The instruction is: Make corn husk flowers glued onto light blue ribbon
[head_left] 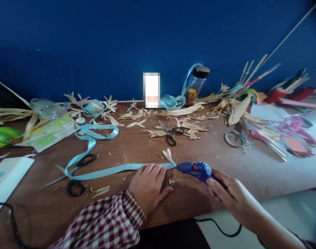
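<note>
A light blue ribbon runs across the brown table, its right end beside a small piece tipped with dried husk. My left hand lies flat over the ribbon, pressing it to the tabletop, thumb stretched to the right. My right hand is closed around the handle of a blue glue gun. The gun's nozzle points left and is at the ribbon's end; whether it touches I cannot tell. A pair of black-handled scissors lies open at the ribbon's left loop.
Smaller scissors lie mid-table among husk scraps. Behind stand a tilted jar and a ribbon coil. A tape roll and pink scissors are at the right. A black cable hangs below the edge.
</note>
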A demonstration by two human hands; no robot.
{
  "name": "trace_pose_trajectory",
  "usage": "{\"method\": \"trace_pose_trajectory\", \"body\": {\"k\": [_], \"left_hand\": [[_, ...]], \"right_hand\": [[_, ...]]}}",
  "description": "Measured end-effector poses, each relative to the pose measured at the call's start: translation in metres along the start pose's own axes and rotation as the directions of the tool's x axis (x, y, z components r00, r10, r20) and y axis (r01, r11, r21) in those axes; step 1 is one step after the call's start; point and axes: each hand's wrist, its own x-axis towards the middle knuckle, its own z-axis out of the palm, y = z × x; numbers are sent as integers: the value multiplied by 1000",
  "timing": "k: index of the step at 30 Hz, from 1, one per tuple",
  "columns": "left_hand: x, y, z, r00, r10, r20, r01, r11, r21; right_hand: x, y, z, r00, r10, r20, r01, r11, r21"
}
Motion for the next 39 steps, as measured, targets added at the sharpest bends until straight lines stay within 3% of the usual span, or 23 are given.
{"method": "trace_pose_trajectory", "body": {"k": [5,13,23,30,35,39], "left_hand": [[-1,-1,0,1000,-4,-22,4,1000,18],[-1,0,-2,1000,1,-4,-1,1000,26],[-1,0,-2,1000,-9,1,9,1000,14],[-1,-1,-1,1000,-11,-5,11,1000,2],[-1,0,-2,1000,3,10,-3,1000,11],[0,0,-2,1000,2,9,-3,1000,24]], "right_hand": [[-5,-1,-6,999,41,-21,-40,999,23],[5,-12,8,999,-34,-2,34,998,51],[10,-12,0,999,-45,-28,45,999,22],[18,-21,0,995,-96,13,96,993,-63],[16,-22,-5,985,-102,140,113,991,-76],[16,-17,-6,986,-94,140,107,990,-94]]}}
